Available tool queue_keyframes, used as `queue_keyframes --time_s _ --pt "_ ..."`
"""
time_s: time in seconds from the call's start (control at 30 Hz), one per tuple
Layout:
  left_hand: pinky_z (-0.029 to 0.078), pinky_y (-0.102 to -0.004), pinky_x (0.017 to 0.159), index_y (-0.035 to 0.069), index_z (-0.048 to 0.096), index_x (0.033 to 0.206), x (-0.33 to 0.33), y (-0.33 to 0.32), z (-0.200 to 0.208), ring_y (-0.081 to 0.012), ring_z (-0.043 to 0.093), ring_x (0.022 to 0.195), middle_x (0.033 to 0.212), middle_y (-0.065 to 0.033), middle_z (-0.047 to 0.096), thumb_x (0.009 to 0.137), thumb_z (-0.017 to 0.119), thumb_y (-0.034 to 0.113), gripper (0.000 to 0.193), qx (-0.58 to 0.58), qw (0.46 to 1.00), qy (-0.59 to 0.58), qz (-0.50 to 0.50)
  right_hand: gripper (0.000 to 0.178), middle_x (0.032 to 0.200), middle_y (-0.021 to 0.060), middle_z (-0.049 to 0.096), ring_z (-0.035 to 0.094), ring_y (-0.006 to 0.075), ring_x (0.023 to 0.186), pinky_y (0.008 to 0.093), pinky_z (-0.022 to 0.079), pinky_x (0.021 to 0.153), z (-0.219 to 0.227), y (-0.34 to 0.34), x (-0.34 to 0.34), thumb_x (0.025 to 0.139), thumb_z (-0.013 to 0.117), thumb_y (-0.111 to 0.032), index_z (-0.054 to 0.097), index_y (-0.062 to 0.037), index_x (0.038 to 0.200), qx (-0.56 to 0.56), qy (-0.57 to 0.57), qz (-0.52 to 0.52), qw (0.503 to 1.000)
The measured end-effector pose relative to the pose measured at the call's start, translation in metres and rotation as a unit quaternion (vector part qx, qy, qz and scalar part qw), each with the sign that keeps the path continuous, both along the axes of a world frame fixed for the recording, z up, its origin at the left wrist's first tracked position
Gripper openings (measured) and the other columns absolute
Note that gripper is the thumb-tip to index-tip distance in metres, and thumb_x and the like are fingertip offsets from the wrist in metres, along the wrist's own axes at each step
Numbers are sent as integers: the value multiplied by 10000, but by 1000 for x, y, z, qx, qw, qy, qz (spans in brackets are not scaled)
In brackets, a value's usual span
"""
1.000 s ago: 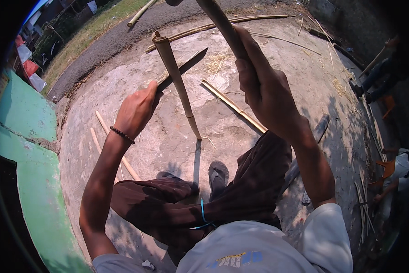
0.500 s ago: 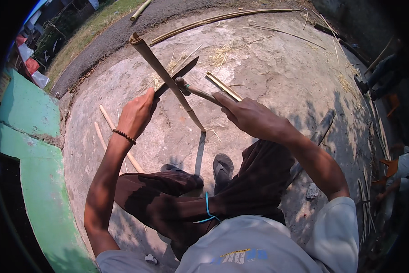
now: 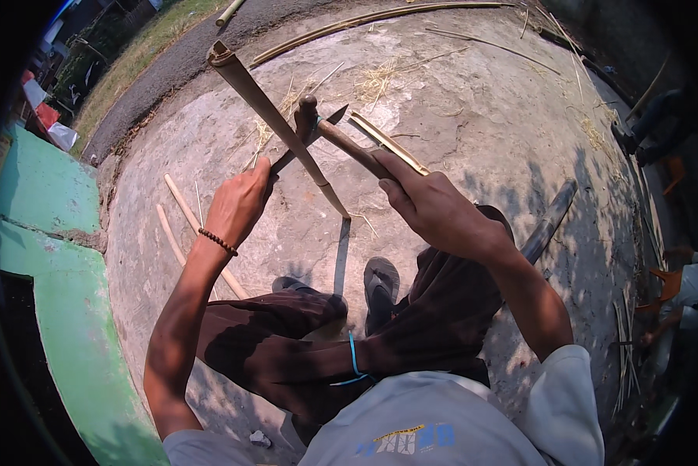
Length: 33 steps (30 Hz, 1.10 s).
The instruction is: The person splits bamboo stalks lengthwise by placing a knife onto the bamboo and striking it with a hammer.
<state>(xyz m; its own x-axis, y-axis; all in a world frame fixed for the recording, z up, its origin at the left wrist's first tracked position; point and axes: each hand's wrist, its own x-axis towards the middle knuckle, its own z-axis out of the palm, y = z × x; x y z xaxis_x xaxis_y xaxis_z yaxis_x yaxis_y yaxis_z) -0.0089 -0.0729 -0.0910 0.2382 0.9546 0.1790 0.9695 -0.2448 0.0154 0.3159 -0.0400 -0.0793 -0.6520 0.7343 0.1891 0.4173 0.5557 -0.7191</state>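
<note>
A length of bamboo [image 3: 265,109] stands on the ground in front of me, leaning toward the upper left, its top end cracked. My left hand [image 3: 239,200] is closed round the handle of a machete [image 3: 284,160], whose dark blade crosses the bamboo below its top; how deep the edge sits cannot be seen. My right hand [image 3: 436,203] grips the wooden handle of a hammer [image 3: 349,147]. The hammer's dark head is beside the bamboo and covers part of the blade; whether they touch is unclear.
A split bamboo piece [image 3: 388,143] and pale shavings [image 3: 378,81] lie beyond my hands. Thin poles [image 3: 184,200] rest at left near a green wall [image 3: 62,264]. A dark pole [image 3: 549,221] lies at right. Farther right are other people [image 3: 679,289] and bamboo strips [image 3: 622,353].
The hammer's head has moved up and away from its place against the blade beside the bamboo. The blade's crossing sits slightly lower, and less of its tip shows.
</note>
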Motion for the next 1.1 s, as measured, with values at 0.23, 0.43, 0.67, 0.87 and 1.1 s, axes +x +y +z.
queue_keyframes --time_s 0.23,0.43,0.67,0.87,1.1 --pt "460 -528 624 2 465 1064 -4 -20 -6 -476 612 757 798 -274 607 996 527 124 153 26 1000 -13 8 461 688 220 586 611 388 586 485 435 565 35 -8 -15 1036 514 -199 386 -77 1462 122 173 -49 976" --pt "471 -539 614 30 437 1020 -7 -14 -33 -470 616 758 813 -253 614 1002 497 158 142 -20 998 -32 47 426 629 209 579 611 385 546 485 443 520 -6 0 -17 1033 517 -185 393 -55 1419 -13 -46 -9 999" --pt "484 -538 625 12 441 1027 -3 0 -42 -469 620 748 788 -253 617 1000 511 161 168 3 999 -28 15 341 634 208 584 637 402 631 508 439 575 -57 8 -16 1055 461 -212 397 -64 1355 19 -109 -7 994" --pt "495 -535 626 12 445 1042 4 -7 -57 -457 639 758 804 -243 637 1002 517 173 181 -15 999 -16 41 293 630 204 585 621 418 594 503 453 544 -12 -6 -29 1041 496 -220 415 -80 1285 31 137 -45 989" --pt "513 -521 619 12 471 1118 -7 0 -85 -450 647 759 828 -241 643 996 514 142 184 -50 998 -34 27 264 581 218 544 605 448 581 524 431 547 -66 2 -13 1052 469 -248 413 -78 1247 -66 -17 -36 997"
